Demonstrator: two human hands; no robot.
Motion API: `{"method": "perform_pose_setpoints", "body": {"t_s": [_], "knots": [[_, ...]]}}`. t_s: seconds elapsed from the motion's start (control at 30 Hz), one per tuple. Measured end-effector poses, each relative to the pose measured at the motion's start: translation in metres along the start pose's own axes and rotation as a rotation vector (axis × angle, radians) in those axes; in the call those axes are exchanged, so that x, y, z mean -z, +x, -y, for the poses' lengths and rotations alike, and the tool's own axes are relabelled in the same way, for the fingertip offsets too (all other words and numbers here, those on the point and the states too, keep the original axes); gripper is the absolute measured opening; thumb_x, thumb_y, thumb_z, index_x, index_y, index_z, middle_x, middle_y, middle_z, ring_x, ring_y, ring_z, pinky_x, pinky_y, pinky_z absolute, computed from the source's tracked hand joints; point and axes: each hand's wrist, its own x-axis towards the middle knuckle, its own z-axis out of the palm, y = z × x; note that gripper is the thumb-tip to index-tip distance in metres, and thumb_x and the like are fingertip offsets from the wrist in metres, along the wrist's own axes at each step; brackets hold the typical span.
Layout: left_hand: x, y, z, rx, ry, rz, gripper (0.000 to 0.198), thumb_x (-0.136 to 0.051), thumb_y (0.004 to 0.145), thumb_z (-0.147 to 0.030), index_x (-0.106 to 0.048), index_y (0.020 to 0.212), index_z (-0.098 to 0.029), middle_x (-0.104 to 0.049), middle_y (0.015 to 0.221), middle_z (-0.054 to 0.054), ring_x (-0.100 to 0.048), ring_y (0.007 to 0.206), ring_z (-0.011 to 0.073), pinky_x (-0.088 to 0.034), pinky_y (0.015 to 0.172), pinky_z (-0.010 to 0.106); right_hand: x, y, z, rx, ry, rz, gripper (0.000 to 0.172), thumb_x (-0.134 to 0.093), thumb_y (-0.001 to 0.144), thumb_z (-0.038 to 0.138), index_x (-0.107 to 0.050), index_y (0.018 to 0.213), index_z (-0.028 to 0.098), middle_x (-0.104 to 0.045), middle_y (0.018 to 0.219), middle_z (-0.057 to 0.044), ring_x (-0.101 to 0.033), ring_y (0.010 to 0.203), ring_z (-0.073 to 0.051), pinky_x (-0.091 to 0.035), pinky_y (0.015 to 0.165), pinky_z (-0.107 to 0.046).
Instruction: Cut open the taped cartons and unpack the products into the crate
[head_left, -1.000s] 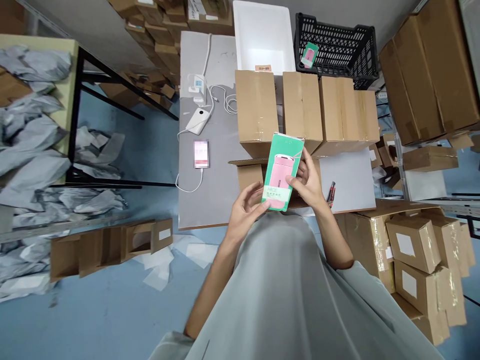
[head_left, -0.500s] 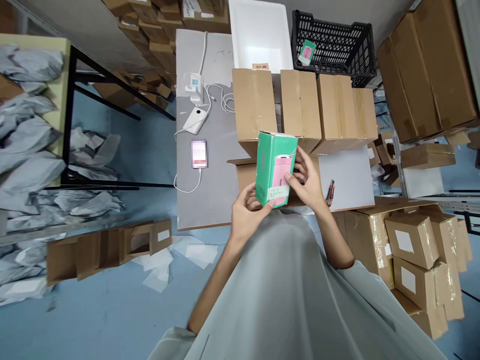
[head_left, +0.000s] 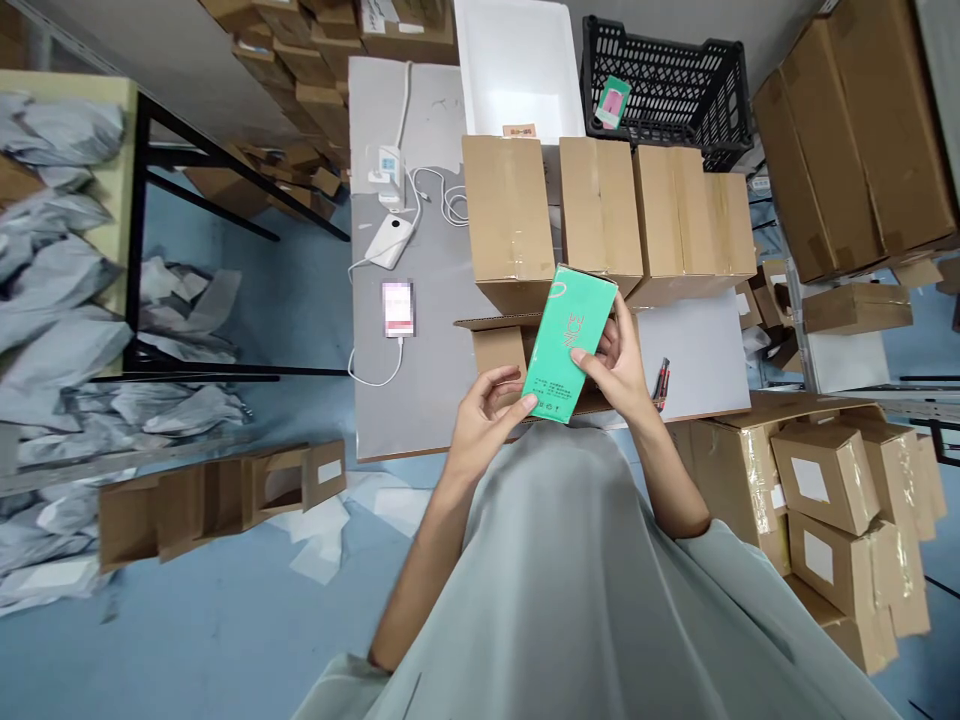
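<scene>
A green product box [head_left: 570,345] with pink lettering and small print is held tilted over the front of the table. My right hand [head_left: 616,365] grips its right side, thumb on the printed face and fingers behind the edge. At the lower left corner, my left hand [head_left: 484,415] holds the box with its thumb on the face; its other fingers are curled and partly hidden. Below the box lies an open cardboard carton [head_left: 499,350], largely covered by the box and hands. To the right of my right hand rests a red and black utility knife [head_left: 661,384].
Several closed cartons [head_left: 510,210] line the table behind my hands. Beyond them are a white bin [head_left: 517,60] and a black crate [head_left: 667,90] holding a similar green box [head_left: 613,103]. A phone [head_left: 398,308] and cables lie left; stacked cartons [head_left: 825,480] stand right.
The green box has been turned: its face with the pink picture gave way to the lettered green side. It has tilted and shifted slightly right. My left hand has moved a little left.
</scene>
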Motion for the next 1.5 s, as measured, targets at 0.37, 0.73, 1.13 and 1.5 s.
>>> {"method": "perform_pose_setpoints", "body": {"t_s": [0.37,0.73,1.13,1.5], "knots": [[0.007,0.015,0.004,0.249,-0.181,0.121,0.079,-0.078,0.096,-0.084,-0.075,0.141,-0.019,-0.084,0.13,0.015,-0.084,0.109,0.0286,-0.071,0.107,0.05,-0.003,-0.026,0.006,0.466,-0.606,0.026,0.094,-0.082,0.103,0.048,-0.029,0.18,0.039,-0.055,0.173,-0.017,-0.063,0.157,-0.038,-0.062,0.125,-0.065],[-0.006,0.064,0.014,0.169,-0.276,-0.007,0.083,-0.066,0.094,-0.097,-0.079,0.121,-0.02,-0.087,0.116,0.016,-0.085,0.113,0.0346,-0.069,0.091,0.043,0.0,-0.078,-0.027,0.382,-0.629,0.127,0.042,-0.095,0.085,0.042,-0.078,0.124,0.044,-0.074,0.156,-0.007,-0.069,0.154,-0.043,-0.056,0.128,-0.077],[-0.006,0.057,0.003,0.168,-0.205,-0.025,0.086,-0.064,0.096,-0.095,-0.078,0.129,-0.017,-0.087,0.116,0.018,-0.086,0.1,0.0306,-0.072,0.092,0.045,0.004,-0.054,-0.016,0.378,-0.365,-0.217,0.062,-0.094,0.087,0.048,-0.066,0.142,0.042,-0.061,0.166,-0.012,-0.058,0.163,-0.041,-0.053,0.132,-0.07],[-0.034,0.022,-0.056,-0.285,-0.013,-0.089,0.064,-0.071,0.106,-0.076,-0.078,0.137,-0.021,-0.085,0.135,0.016,-0.079,0.138,0.0358,-0.058,0.127,0.057,0.028,0.023,0.008,-0.108,0.305,-0.438,0.061,-0.088,0.09,0.068,-0.059,0.133,0.037,-0.079,0.139,-0.002,-0.077,0.132,-0.023,-0.069,0.112,-0.045]]}}
